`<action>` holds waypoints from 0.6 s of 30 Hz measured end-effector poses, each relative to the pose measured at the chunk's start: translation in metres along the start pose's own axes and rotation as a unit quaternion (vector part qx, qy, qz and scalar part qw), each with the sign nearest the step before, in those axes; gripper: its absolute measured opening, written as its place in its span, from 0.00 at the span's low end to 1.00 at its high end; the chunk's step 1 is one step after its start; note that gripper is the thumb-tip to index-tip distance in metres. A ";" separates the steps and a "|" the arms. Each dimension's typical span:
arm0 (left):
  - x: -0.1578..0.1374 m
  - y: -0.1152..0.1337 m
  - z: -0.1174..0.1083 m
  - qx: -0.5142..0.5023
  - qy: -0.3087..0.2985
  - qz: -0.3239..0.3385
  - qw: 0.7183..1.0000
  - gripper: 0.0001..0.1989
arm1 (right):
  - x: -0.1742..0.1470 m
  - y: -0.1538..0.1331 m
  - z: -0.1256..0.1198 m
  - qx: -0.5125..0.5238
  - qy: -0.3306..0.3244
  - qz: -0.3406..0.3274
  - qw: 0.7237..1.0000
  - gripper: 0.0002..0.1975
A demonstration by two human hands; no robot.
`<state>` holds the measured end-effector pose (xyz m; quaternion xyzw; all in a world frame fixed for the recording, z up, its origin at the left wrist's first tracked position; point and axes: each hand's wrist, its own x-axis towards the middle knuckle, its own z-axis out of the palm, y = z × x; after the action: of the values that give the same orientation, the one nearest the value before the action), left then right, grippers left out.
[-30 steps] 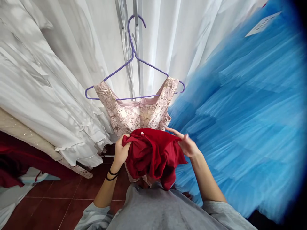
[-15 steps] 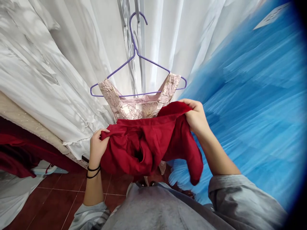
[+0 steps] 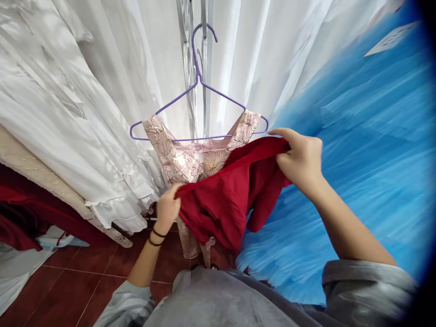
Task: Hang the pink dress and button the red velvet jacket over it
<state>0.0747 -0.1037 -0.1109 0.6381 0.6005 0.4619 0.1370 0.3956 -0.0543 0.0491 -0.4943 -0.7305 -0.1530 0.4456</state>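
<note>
A dark red cloth garment (image 3: pixel 218 204) is stretched on a slant between my two hands. My left hand (image 3: pixel 168 208), with black bands at the wrist, is closed on its lower left corner and somewhat blurred. Higher up, my right hand (image 3: pixel 301 156) pinches the top edge at the right. Behind the red cloth hangs a pale pink floral dress (image 3: pixel 185 163), its straps over a purple hanger (image 3: pixel 221 94). The red garment covers the dress's middle. Which kind of garment the red cloth is, I cannot tell.
White curtain-like fabric (image 3: pixel 112 91) hangs behind and to the left, with a metal stand (image 3: pixel 190 59) at the centre. Blue tulle (image 3: pixel 361 136) fills the right side. Dark red fabric (image 3: pixel 51 213) lies lower left, above the red tiled floor (image 3: pixel 85 263).
Both hands have shifted right with the red garment; my right hand has risen and my left has dropped slightly. The cloth now slants, and more of the dress's lower part shows.
</note>
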 end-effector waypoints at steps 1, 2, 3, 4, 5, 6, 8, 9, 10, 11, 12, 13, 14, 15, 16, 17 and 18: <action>0.002 0.005 -0.019 0.018 0.114 0.029 0.993 0.17 | -0.006 0.011 0.002 -0.033 0.040 -0.005 0.999 0.28; 0.003 0.011 -0.035 0.034 0.231 0.053 0.971 0.16 | -0.013 0.021 0.007 -0.053 0.070 -0.012 0.996 0.28; 0.004 0.016 -0.047 0.051 0.322 0.067 0.943 0.16 | -0.021 0.030 0.013 -0.063 0.078 -0.021 0.995 0.28; 0.005 0.021 -0.056 0.071 0.362 0.071 0.927 0.16 | -0.029 0.037 0.020 -0.062 0.054 -0.027 0.996 0.28; 0.006 0.023 -0.060 0.095 0.339 0.060 0.934 0.16 | -0.036 0.042 0.028 -0.056 -0.010 -0.026 0.998 0.28; 0.008 0.023 -0.062 0.124 0.259 0.039 0.957 0.16 | -0.043 0.047 0.036 -0.043 -0.114 -0.022 0.992 0.26; 0.014 0.017 -0.060 0.191 0.017 -0.018 0.981 0.16 | -0.051 0.054 0.048 0.010 -0.373 -0.015 0.928 0.23; 0.017 0.013 -0.060 0.225 -0.083 -0.046 0.970 0.16 | -0.053 0.055 0.052 0.045 -0.466 -0.014 0.883 0.21; 0.020 0.009 -0.061 0.258 -0.138 -0.068 0.954 0.16 | -0.053 0.056 0.053 0.081 -0.518 -0.013 0.851 0.20; 0.023 0.006 -0.063 0.288 -0.147 -0.085 0.942 0.16 | -0.051 0.056 0.053 0.110 -0.527 -0.008 0.843 0.20; 0.026 0.006 -0.067 0.311 -0.119 -0.097 0.938 0.17 | -0.047 0.055 0.051 0.131 -0.498 0.001 0.857 0.22; 0.028 0.007 -0.071 0.316 -0.070 -0.100 0.941 0.17 | -0.044 0.053 0.049 0.142 -0.444 0.015 0.884 0.24; 0.030 0.011 -0.075 0.297 -0.016 -0.096 0.950 0.17 | -0.040 0.049 0.048 0.150 -0.381 0.026 0.912 0.27; 0.031 0.015 -0.078 0.253 0.028 -0.090 0.963 0.15 | -0.038 0.043 0.047 0.162 -0.325 0.029 0.931 0.29; 0.032 0.021 -0.078 0.188 0.051 -0.084 0.977 0.12 | -0.038 0.036 0.048 0.184 -0.280 0.027 0.942 0.31; 0.032 0.027 -0.074 0.111 0.052 -0.080 0.989 0.10 | -0.040 0.025 0.051 0.218 -0.250 0.022 0.943 0.32; 0.032 0.034 -0.068 0.030 0.036 -0.078 0.996 0.08 | -0.046 0.012 0.057 0.262 -0.242 0.016 0.934 0.34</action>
<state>0.0403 -0.1094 -0.0362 0.5760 0.6668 0.4541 0.1316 0.3828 -0.0380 -0.0222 -0.3940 -0.8225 0.1751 0.3711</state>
